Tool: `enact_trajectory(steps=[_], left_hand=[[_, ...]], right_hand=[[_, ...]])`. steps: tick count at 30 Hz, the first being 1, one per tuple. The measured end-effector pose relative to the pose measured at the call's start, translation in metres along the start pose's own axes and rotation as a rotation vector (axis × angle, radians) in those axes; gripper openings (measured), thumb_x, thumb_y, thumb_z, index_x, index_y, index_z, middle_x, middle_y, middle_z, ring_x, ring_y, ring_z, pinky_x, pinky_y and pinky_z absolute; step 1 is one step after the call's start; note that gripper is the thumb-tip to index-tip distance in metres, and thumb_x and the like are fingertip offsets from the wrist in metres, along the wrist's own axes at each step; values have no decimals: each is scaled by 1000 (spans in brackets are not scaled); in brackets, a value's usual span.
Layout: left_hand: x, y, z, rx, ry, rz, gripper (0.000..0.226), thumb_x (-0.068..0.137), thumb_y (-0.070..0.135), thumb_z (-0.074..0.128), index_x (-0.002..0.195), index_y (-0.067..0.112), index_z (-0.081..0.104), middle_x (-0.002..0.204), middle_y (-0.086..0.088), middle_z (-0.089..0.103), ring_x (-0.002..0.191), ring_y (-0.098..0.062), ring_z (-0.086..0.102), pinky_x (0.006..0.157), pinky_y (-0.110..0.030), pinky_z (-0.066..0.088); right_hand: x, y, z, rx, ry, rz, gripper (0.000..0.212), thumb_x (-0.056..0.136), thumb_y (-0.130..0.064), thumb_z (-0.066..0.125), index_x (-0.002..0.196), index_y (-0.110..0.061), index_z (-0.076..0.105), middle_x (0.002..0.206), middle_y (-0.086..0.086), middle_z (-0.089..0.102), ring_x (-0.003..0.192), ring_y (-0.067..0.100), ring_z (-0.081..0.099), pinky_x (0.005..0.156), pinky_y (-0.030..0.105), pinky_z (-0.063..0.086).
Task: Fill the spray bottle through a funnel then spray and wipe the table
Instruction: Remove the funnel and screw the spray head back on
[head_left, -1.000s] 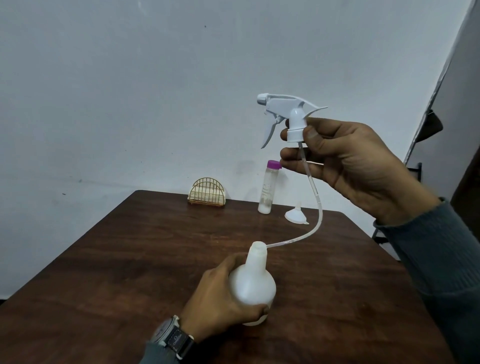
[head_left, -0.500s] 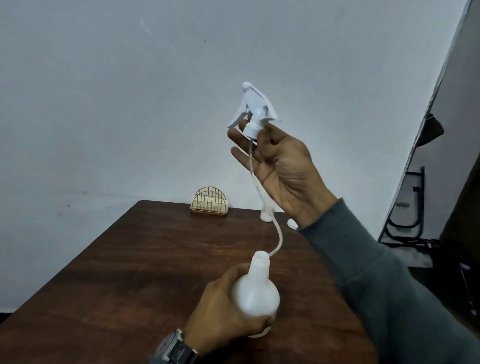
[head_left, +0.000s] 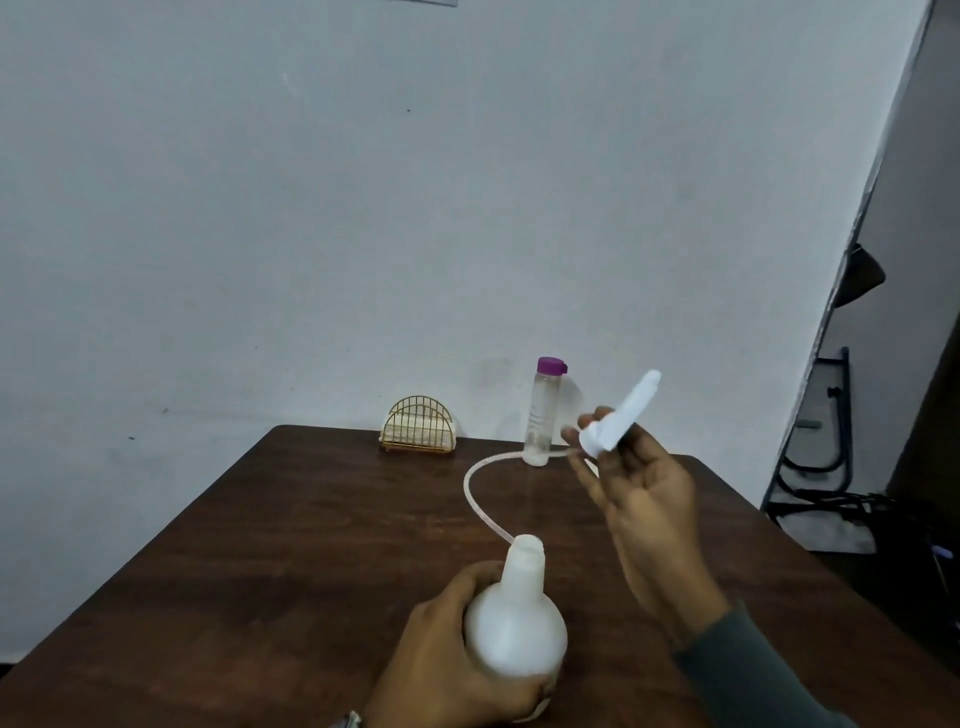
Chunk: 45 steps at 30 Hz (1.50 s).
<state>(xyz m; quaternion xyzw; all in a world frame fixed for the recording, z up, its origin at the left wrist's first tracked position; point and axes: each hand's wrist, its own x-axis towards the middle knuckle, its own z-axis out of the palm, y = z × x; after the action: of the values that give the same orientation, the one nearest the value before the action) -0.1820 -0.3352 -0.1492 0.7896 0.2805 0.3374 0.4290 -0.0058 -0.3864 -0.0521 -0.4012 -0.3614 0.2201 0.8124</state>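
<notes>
A: Fingers (head_left: 597, 423) of the right hand (head_left: 649, 499) pinch the collar of the spray head (head_left: 621, 415), nozzle tilted up and away. Left hand (head_left: 447, 654) is clenched round the body of the spray bottle (head_left: 514, 629), which stands upright on the tabletop (head_left: 291, 545).

B: Change since half a second ago?

A: Head has come down from high above the bottle and swung right. Its tube (head_left: 480, 499) now arcs left and back toward the neck; the end looks out of the opening or just at the rim, hard to tell. Neck is open.

B: Meaning for the task?

A: Bottle is uncapped, ready for the funnel. My read: next is to set the spray head down, clear of the bottle.

B: Funnel in sight?

A: Not now; the right hand covers that patch of tabletop. Clear bottle with a purple cap (head_left: 543, 410) stands at the far edge, near the wire holder (head_left: 418, 428). Liquid level inside is too faint to judge.

B: Risks?

A: Springy tube could flick or drag across the wood when laid down.
</notes>
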Motion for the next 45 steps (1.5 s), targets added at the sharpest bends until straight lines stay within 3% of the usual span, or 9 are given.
enact_trajectory(steps=[4,6,9,16,26,29,33,39,45], left_hand=[[2,-5,1,17,-27,32,73,59,50,90,125,48,59,113,33,71,107,13,66,93,-18,53],[2,-7,1,29,-27,52,76,58,48,93,126,47,59,113,35,70,106,13,65,89,-11,51],[3,-8,1,55,-36,54,78,55,48,95,123,52,57,113,41,66,105,15,64,84,-6,50],[2,-8,2,42,-41,34,75,52,47,94,117,54,57,111,41,67,103,15,65,82,-9,52],[0,-8,2,28,-43,57,80,55,48,95,125,50,56,116,39,66,107,14,65,85,-9,51],[1,-4,1,54,-48,72,95,55,57,89,138,54,42,122,42,62,111,18,60,94,-12,51],[4,-1,0,73,-76,72,110,58,59,84,150,55,25,125,38,64,114,15,61,101,-25,53],[7,-15,2,76,-50,59,116,53,59,92,149,56,27,125,34,65,115,12,62,99,-25,55],[10,-27,6,58,-38,85,113,52,52,97,146,55,34,125,32,66,113,8,65,93,-24,57]], right_hand=[[-22,0,-22,-223,-7,-102,37,81,-45,76,114,-29,73,120,-3,77,119,25,70,101,32,55],[-28,-8,-28,-248,27,-147,21,91,-31,70,111,-29,74,115,-6,79,114,24,72,98,29,57],[-34,-32,-30,-242,71,-190,28,99,-5,57,114,-25,70,106,-5,80,102,21,75,95,29,59],[-38,-80,-14,-261,2,-231,28,88,-23,58,114,-26,70,113,-3,78,88,16,75,90,29,61],[-29,-90,-15,-236,-56,-185,27,90,-17,56,112,-18,71,106,1,79,69,11,63,78,28,63],[-26,-84,-17,-247,-87,-127,26,95,-10,54,114,-17,71,109,6,79,70,13,66,77,30,63],[-25,-55,-8,-210,-150,8,26,96,-2,54,112,-14,71,95,5,79,77,16,74,82,31,64],[-28,12,-4,-480,-309,112,35,94,8,64,118,-16,70,95,-22,79,97,-1,74,84,17,57],[-40,32,-19,-477,-253,179,32,86,4,76,107,-20,77,104,-5,81,101,11,76,85,24,60]])
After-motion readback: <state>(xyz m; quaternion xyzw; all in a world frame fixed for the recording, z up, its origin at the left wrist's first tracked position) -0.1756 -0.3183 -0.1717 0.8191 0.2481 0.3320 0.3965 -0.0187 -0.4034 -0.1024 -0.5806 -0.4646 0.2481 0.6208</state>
